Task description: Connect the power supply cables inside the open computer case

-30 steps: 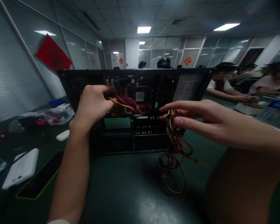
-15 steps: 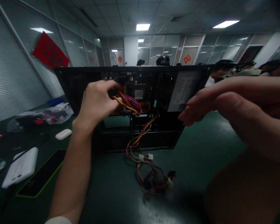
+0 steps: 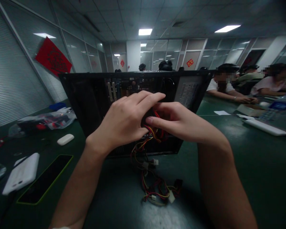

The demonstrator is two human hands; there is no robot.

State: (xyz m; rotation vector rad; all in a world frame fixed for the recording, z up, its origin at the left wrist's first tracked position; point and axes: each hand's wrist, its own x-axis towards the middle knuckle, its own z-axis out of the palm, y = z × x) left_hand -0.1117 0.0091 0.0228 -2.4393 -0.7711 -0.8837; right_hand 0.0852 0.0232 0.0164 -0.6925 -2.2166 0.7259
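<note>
Close below the hands, a loose tangle of power cables [image 3: 157, 192] with white connectors lies on the dark green counter [image 3: 124, 203]. Left of the left hand and nearer the wearer are a lime-edged smartphone [image 3: 45, 179] and a white power bank [image 3: 23, 175]. The left hand [image 3: 126, 116] arches palm-down over a red-and-yellow wire bundle [image 3: 155, 133], its thumb beside the wires; I cannot tell whether it grips. The right hand [image 3: 171, 119] meets it from the other side, thumb and fingers narrowed around the same bundle, which shows between and just below both hands. Left of the left hand, a white earbud case [image 3: 65, 139] sits near a clear plastic bag [image 3: 50, 121]. Directly behind the hands stands an open black computer case [image 3: 82, 101]; its fan [image 3: 170, 87] and labelled power supply [image 3: 188, 90] are beyond the right hand. Farther right of that hand are a water bottle [image 3: 282, 106] and a seated person [image 3: 226, 81].
</note>
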